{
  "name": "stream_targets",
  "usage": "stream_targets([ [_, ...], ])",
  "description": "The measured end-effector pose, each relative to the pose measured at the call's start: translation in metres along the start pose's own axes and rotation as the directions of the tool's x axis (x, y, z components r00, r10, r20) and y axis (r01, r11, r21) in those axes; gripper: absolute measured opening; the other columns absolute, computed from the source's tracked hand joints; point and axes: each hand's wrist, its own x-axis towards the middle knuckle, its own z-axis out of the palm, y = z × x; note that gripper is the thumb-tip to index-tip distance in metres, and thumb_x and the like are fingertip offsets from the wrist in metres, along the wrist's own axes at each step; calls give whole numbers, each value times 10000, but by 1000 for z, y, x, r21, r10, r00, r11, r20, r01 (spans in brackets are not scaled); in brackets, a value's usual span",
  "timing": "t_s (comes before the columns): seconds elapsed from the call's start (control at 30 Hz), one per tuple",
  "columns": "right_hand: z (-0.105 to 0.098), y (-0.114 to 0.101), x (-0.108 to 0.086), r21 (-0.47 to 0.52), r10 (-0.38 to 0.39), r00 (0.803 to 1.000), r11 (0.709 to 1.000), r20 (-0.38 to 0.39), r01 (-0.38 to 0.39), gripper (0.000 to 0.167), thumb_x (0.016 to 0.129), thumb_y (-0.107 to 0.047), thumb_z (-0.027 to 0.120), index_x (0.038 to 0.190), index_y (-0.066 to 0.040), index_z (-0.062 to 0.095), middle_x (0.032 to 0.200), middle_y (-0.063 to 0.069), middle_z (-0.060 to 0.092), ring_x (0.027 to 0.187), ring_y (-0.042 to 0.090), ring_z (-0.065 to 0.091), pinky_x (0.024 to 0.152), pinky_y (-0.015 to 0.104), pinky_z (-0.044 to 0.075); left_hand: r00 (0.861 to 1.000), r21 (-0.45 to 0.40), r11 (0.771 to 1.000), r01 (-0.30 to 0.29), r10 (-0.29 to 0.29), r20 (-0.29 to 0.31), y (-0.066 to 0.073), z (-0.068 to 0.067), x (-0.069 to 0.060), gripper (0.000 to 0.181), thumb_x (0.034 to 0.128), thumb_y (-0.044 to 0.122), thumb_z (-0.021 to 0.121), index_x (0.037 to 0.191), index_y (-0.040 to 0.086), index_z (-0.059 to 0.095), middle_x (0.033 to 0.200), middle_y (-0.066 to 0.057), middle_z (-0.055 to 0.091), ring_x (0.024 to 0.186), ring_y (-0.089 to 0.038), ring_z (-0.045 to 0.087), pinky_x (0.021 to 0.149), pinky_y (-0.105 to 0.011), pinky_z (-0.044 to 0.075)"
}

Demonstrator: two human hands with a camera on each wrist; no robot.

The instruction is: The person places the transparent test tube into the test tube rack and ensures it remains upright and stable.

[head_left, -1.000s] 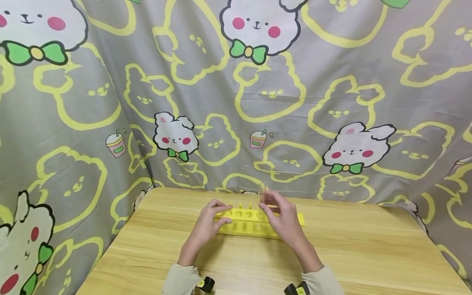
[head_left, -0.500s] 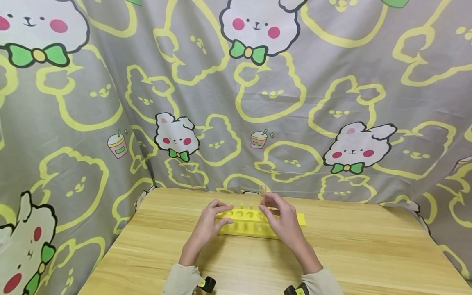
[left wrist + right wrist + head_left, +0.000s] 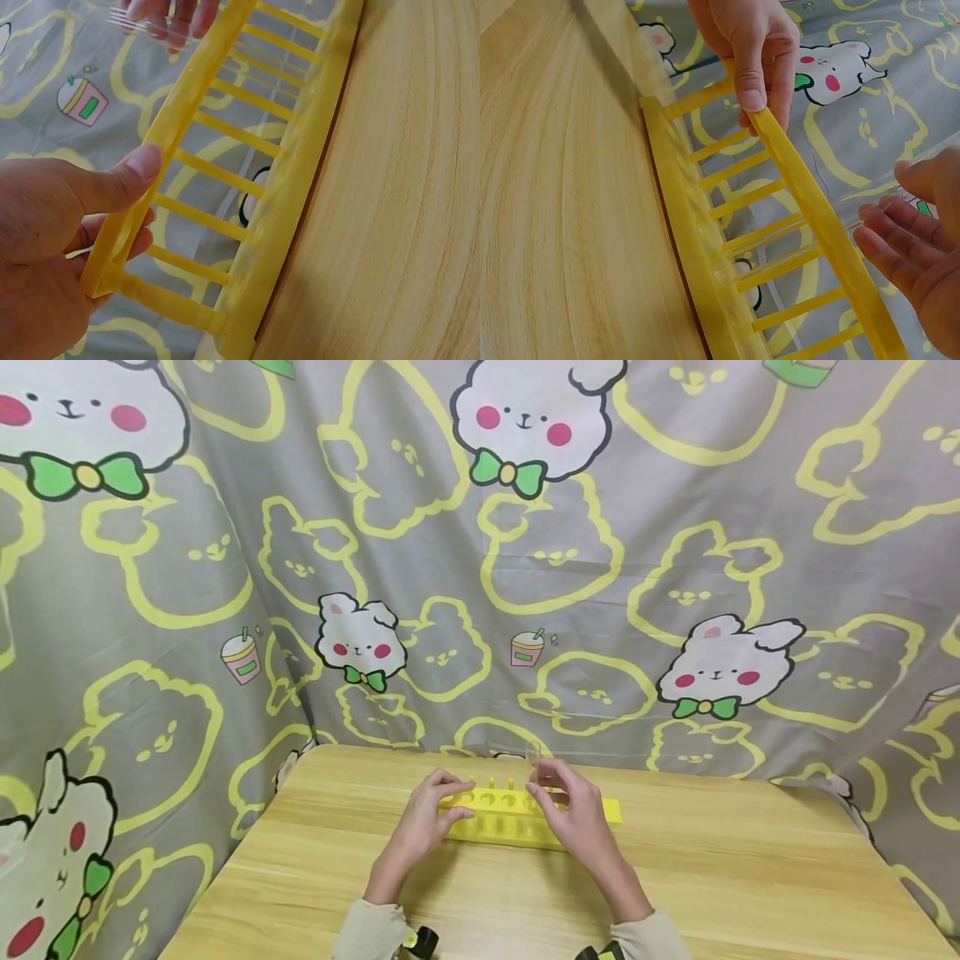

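Observation:
A yellow test tube rack [image 3: 498,837] stands on the table, with round holes in its top bar and several pegs along its back. My left hand [image 3: 426,818] grips the left end of the top bar; in the left wrist view the thumb presses on the bar [image 3: 184,112], fingers behind it. Near the right part of the rack, my right hand [image 3: 577,802] pinches a clear test tube [image 3: 533,752]. The right wrist view shows the tube's lower part [image 3: 780,262] passing below the top bar, between yellow rods. Its transparency makes the outline faint.
The wooden table [image 3: 480,902] extends to both sides and in front of the rack. A grey curtain [image 3: 450,560] with rabbit prints hangs close behind the table's back edge and along the sides.
My right hand has sunk very slightly along the test tube. The head view has tilted a little. My left hand keeps its hold on the rack, which stays in place.

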Motion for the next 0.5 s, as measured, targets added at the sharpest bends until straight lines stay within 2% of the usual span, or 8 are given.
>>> stream_targets([
  [0.23, -6, 6, 1, -3, 18, 1000, 1000, -16, -18, 327, 930, -60, 770, 1243, -94, 681, 1013, 0, 703, 970, 181, 728, 764, 289, 605, 999, -11, 999, -33, 33, 13, -5, 6, 6, 405, 851, 85, 825, 1236, 4, 729, 1122, -58, 630, 1027, -255, 627, 846, -404, 551],
  [0.33, -11, 9, 0, -6, 24, 999, 1000, -26, -24, 306, 947, -93, 759, 1243, -116, 683, 1028, -8, 705, 985, 184, 725, 769, 306, 607, 999, 0, 999, -35, 35, 11, -7, 5, 7, 417, 839, 86, 839, 1234, 12, 731, 1139, -58, 644, 1057, -252, 632, 885, -403, 552],
  [0.5, -29, 9, -3, -27, 30, 999, 999, -45, -31, 258, 992, -140, 709, 1249, -155, 680, 1053, -20, 704, 1013, 185, 718, 789, 337, 606, 999, -13, 999, -45, 45, -30, -5, -9, 11, 409, 836, 83, 843, 1227, 19, 737, 1203, -105, 672, 1148, -304, 630, 983, -467, 523],
])
